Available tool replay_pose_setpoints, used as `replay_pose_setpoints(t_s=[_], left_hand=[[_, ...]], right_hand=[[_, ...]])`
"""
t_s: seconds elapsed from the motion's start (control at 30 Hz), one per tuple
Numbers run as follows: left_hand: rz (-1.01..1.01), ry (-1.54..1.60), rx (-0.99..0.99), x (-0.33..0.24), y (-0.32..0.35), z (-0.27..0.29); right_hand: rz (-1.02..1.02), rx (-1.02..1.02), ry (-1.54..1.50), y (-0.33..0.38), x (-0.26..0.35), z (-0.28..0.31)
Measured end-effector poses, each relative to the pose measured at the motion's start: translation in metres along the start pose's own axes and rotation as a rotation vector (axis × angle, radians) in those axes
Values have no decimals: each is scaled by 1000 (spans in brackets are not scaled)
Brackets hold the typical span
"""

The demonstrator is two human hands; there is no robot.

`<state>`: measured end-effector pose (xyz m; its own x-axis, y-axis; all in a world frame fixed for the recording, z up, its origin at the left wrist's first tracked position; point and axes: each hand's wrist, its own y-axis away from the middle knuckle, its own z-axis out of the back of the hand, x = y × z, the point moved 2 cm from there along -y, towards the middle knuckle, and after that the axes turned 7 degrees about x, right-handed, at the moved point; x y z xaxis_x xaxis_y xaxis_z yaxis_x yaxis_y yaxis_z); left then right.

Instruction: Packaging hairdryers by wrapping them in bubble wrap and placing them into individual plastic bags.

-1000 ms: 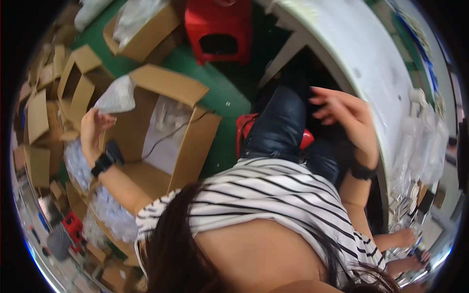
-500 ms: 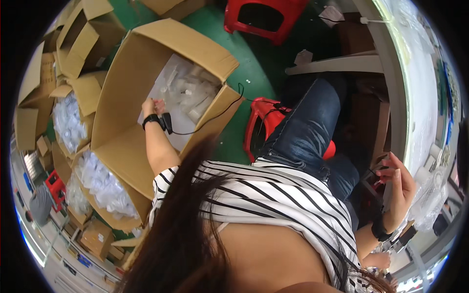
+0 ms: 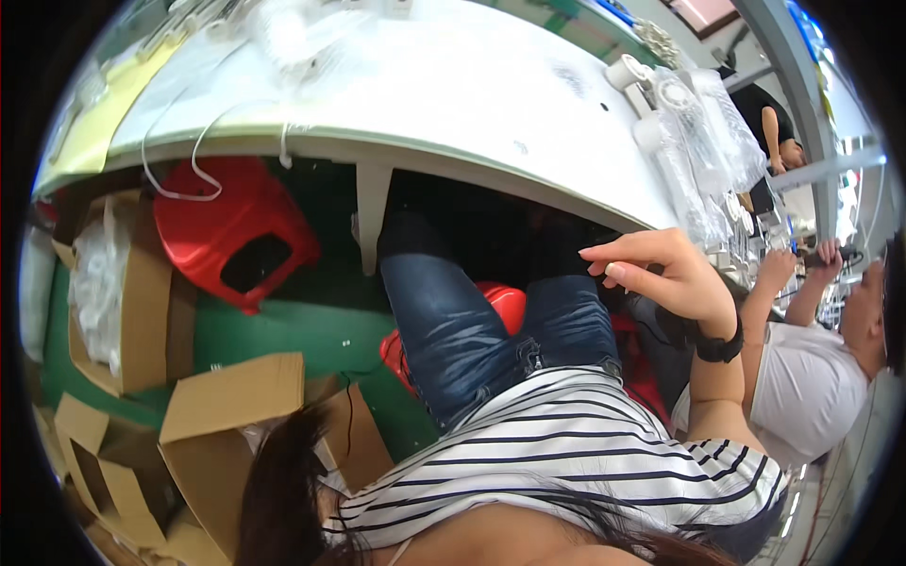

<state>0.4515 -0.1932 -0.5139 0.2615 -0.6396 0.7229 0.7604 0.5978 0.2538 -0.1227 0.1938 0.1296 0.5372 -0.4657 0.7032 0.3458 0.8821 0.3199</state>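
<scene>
My right hand (image 3: 661, 274) is raised just below the edge of the white table (image 3: 453, 104), fingers loosely spread and holding nothing; a black band sits on its wrist. My left hand is out of sight, hidden behind my hair and striped shirt near the open cardboard box (image 3: 236, 424) at lower left. I sit on a red stool (image 3: 495, 307), my jeans-clad legs reaching under the table.
A second red stool (image 3: 231, 236) stands under the table at left. Cardboard boxes with clear plastic bags (image 3: 99, 283) line the left side on the green floor. Bagged white parts (image 3: 698, 132) lie on the table's right end. Another person in a white shirt (image 3: 812, 377) sits at right.
The view has swung up from the boxes to the table. My left hand, which was reaching into the big box, has left the view. My right hand has risen to the table edge.
</scene>
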Motion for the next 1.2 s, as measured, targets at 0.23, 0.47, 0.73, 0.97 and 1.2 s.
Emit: replay_pose_setpoints(t_s=[0.23,0.47,0.73,0.97,1.2], left_hand=[[587,1264,585,54,12,150],[884,2017,-266,302,80,478],[-24,806,-2068,327,147,732],[-933,986,-821,310,163,746],[-2175,886,-1172,307,97,759]], right_hand=[[-159,-115,354,-38,4,34],[-77,-385,747,-96,-54,142],[-372,-198,812,-232,-55,148],[-311,-162,664,-234,-74,137],[-6,-253,803,-247,-78,137]])
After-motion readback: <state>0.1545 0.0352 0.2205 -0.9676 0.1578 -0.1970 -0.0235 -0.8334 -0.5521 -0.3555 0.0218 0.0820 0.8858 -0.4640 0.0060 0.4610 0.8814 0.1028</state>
